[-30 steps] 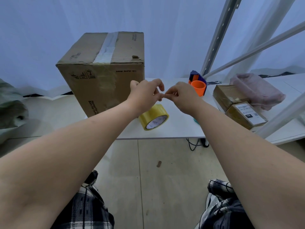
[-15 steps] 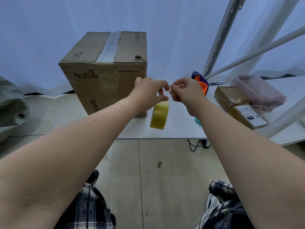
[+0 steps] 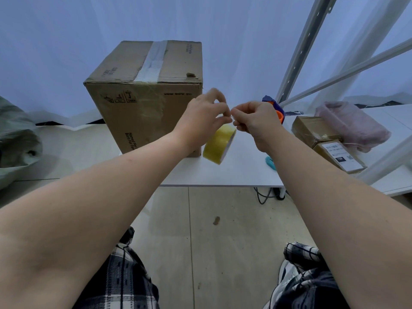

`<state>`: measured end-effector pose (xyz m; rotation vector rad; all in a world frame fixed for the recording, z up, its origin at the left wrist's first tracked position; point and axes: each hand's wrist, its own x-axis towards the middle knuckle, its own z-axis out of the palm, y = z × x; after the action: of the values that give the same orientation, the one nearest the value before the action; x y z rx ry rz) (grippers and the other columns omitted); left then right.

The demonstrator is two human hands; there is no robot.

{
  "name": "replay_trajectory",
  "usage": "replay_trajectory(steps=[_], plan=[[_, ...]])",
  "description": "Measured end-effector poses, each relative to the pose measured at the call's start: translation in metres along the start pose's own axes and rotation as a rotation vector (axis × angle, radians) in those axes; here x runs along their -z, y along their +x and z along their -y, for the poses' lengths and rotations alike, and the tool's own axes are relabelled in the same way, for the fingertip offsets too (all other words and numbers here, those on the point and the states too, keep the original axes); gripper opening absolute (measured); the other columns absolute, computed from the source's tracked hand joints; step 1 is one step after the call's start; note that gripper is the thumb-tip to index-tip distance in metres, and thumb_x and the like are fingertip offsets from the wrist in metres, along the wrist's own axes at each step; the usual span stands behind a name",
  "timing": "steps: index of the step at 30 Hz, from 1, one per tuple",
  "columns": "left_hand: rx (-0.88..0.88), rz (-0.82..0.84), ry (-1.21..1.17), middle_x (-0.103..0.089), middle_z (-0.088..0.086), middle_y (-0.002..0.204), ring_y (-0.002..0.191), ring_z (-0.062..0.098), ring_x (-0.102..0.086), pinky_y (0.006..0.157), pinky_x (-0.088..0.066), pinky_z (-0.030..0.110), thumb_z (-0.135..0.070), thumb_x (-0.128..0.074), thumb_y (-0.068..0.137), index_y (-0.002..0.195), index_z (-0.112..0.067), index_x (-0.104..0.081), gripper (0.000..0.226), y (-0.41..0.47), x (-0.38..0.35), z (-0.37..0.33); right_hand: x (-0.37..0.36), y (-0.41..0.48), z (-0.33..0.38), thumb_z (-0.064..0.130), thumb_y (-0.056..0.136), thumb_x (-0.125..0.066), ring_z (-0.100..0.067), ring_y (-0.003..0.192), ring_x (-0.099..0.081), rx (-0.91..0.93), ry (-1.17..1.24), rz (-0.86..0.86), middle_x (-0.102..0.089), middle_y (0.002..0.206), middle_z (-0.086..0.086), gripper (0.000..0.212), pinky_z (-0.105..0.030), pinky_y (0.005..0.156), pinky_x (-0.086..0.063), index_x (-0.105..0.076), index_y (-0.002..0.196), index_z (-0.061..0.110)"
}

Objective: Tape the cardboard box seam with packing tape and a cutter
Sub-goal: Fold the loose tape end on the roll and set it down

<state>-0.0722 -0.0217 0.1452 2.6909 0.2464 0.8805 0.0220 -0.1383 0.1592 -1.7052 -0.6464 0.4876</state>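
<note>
A tall brown cardboard box [image 3: 147, 101] stands on the white table [image 3: 236, 175], with a strip of clear tape along its top seam. A yellowish roll of packing tape [image 3: 219, 144] hangs in the air just right of the box. My left hand [image 3: 205, 119] and my right hand [image 3: 254, 121] meet above the roll, fingertips pinched together on the tape's loose end. An orange and blue tape cutter [image 3: 276, 108] sits on the table behind my right hand, mostly hidden.
Two small brown parcels [image 3: 321, 139] and a pink padded bag [image 3: 352, 123] lie on the table at right. White metal shelf posts [image 3: 298, 54] rise at the right. A teal object [image 3: 270, 162] peeks from under my right forearm. A green bag [image 3: 15, 141] lies left.
The roll has risen off the table and turned from showing its core to hanging edge-on. Both hands lifted slightly while staying pinched together above it.
</note>
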Motion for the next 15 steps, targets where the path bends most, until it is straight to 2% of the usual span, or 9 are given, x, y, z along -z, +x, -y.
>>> replay_trajectory(steps=[3,7,9,12,15], plan=[[0.044,0.058,-0.096,-0.063,0.005,0.087,0.078,0.015,-0.051,0.074,-0.044,0.030,-0.021,-0.059,0.091,0.091,-0.004,-0.066,0.018,-0.001,0.000,-0.003,-0.002,-0.002,0.002,0.006,0.085,-0.064,-0.010,0.057,-0.056,0.061,-0.038,-0.040,-0.059,0.068,-0.002,0.012,-0.011,0.050,-0.046,-0.059,0.077,0.013],[0.079,0.040,-0.139,-0.066,0.004,0.084,0.076,0.013,-0.051,0.070,-0.043,0.025,-0.022,-0.058,0.091,0.092,-0.005,-0.067,0.020,-0.001,0.001,-0.006,-0.003,-0.002,0.002,0.010,0.083,-0.067,-0.007,0.067,-0.056,0.095,-0.057,-0.078,-0.060,0.071,0.002,0.013,-0.013,0.062,-0.046,-0.060,0.075,0.018],[0.090,0.029,-0.142,-0.065,0.003,0.082,0.076,0.014,-0.053,0.071,-0.043,0.024,-0.024,-0.059,0.091,0.098,-0.007,-0.066,0.020,-0.001,0.002,-0.008,-0.002,-0.002,0.000,0.011,0.083,-0.067,-0.008,0.071,-0.058,0.077,-0.037,-0.073,-0.061,0.075,0.000,0.005,-0.016,0.067,-0.048,-0.063,0.085,0.013],[0.115,0.030,-0.164,-0.060,-0.002,0.080,0.076,0.013,-0.054,0.074,-0.044,0.023,-0.024,-0.058,0.092,0.115,-0.011,-0.060,0.027,-0.001,0.004,-0.011,0.000,-0.004,-0.001,0.016,0.087,-0.065,-0.007,0.073,-0.059,0.027,-0.055,-0.051,-0.064,0.079,-0.002,0.022,-0.019,0.069,-0.047,-0.060,0.107,0.008],[0.116,0.010,-0.122,-0.066,0.003,0.090,0.081,0.011,-0.053,0.077,-0.042,0.023,-0.022,-0.056,0.093,0.112,-0.010,-0.066,0.025,0.000,0.004,-0.008,-0.001,-0.004,0.000,0.013,0.092,-0.056,-0.011,0.076,-0.060,-0.011,-0.009,-0.035,-0.065,0.073,0.001,0.020,-0.020,0.072,-0.048,-0.059,0.110,0.005]])
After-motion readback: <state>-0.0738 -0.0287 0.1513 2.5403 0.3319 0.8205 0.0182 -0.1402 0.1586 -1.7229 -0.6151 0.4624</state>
